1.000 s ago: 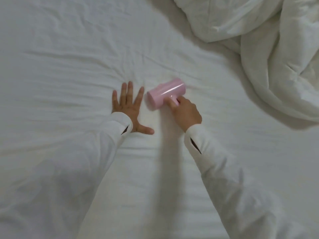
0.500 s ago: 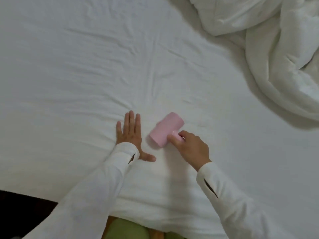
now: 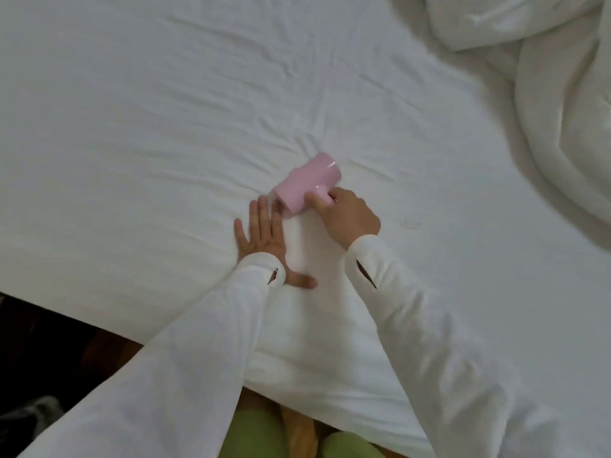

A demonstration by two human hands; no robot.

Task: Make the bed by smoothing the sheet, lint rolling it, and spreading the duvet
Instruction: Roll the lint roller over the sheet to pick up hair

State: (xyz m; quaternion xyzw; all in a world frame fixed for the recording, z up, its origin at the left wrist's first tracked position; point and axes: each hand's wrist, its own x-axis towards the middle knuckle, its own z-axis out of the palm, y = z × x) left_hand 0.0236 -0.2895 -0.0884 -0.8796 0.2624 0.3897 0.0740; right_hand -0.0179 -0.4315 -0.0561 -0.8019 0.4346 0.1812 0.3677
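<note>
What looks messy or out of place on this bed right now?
The duvet lies bunched in a heap at the far right corner, not spread. The sheet shows creases fanning out around the pink lint roller, which the right hand grips while the left hand presses flat beside it. Nothing looks spilled or damaged.

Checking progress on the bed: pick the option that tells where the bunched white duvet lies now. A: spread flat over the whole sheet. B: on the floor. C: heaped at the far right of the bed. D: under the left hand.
C: the bunched white duvet sits heaped at the far right, while the wrinkled white sheet lies uncovered.
</note>
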